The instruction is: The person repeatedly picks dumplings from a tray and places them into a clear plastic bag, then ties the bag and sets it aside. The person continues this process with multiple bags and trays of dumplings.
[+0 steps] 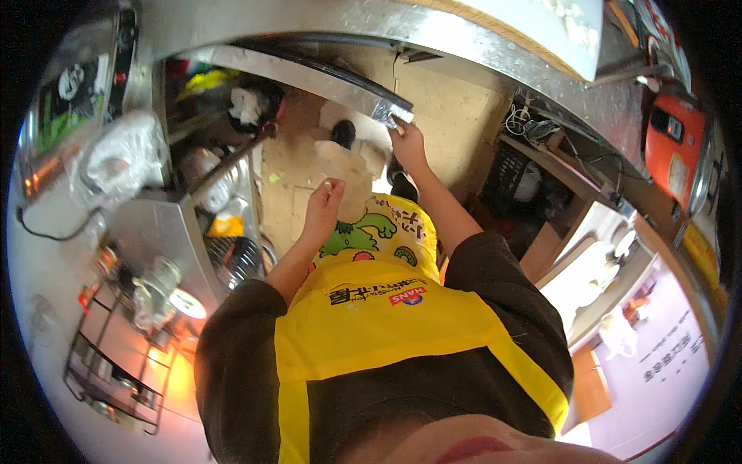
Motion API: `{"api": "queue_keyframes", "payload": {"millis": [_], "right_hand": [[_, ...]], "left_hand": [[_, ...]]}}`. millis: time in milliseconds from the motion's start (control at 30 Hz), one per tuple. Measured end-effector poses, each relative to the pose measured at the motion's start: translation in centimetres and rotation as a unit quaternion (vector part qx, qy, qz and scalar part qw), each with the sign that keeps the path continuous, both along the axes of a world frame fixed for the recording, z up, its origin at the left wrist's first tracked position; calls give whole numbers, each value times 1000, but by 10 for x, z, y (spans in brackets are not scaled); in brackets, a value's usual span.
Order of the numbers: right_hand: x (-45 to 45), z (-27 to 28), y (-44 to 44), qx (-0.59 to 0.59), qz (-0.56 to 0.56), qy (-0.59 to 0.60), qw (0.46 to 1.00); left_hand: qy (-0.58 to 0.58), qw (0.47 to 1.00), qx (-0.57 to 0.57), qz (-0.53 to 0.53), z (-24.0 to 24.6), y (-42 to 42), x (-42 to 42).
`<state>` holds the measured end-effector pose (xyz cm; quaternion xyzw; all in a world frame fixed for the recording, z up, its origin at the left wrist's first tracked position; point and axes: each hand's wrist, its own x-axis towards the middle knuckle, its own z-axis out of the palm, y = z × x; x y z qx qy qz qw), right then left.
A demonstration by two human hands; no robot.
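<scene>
My left hand (323, 207) is closed on the edge of a thin translucent plastic bag or sheet (346, 168), which hangs blurred in front of the yellow printed apron (382, 325). My right hand (409, 148) pinches the near corner of a long metal panel with a black edge (324, 84), perhaps a door or drawer front under the counter. Crinkled silvery material (384, 113) shows at that corner, beside my fingertips. Below the two hands are the floor and dark shoes (403, 185).
A steel counter edge (371, 20) curves across the top, bearing a white cutting board (556, 35). A red appliance (675, 145) stands at right. Left are a steel cabinet (168, 238), plastic bags (124, 156) and a wire rack (110, 371). Cables (524, 119) hang under the right counter.
</scene>
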<state>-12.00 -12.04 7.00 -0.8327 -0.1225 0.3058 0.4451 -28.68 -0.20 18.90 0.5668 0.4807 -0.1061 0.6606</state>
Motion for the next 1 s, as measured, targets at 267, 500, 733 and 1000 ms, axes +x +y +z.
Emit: {"api": "queue_keyframes", "payload": {"millis": [267,500,733,1000], "right_hand": [[-41,89,-146,92,-217,624,745],[4,16,-65,315,-7,508,801],[68,-127,61,535,-20,602,592],[219,-185,182,568,60,543,616]], "left_hand": [[-200,953,-229,14,26,-118,26],[-332,907,260,-2,31,-62,13],[7,929,325,177,-47,12,-90],[71,910,397,96,-64,10,-101]]}}
